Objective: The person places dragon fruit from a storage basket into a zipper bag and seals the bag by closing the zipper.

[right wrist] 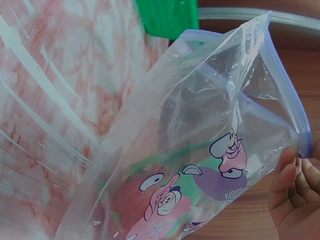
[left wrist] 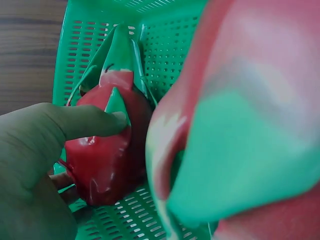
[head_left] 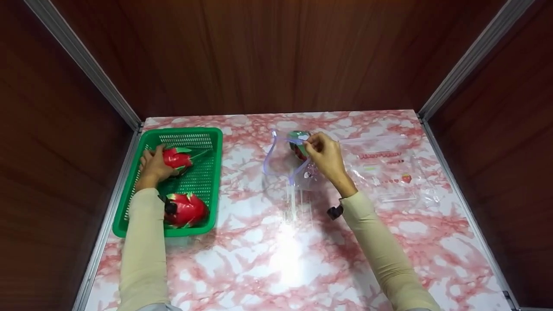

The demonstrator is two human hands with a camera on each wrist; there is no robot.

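In the green basket, my left hand grips a red dragon fruit with green leaf tips. The left wrist view shows the thumb lying across this fruit, with other fingers partly hidden beneath it. A second dragon fruit lies nearer in the basket and looms large in the left wrist view. My right hand pinches the purple zip rim of a clear printed bag, whose mouth gapes. Inside that bag is a red and green item, partly covered by the cartoon print.
Another clear zip bag, with strawberry print, lies flat to the right of my right hand. The table has a red and white marbled top. Brown wood panels wall it in at the back and sides.
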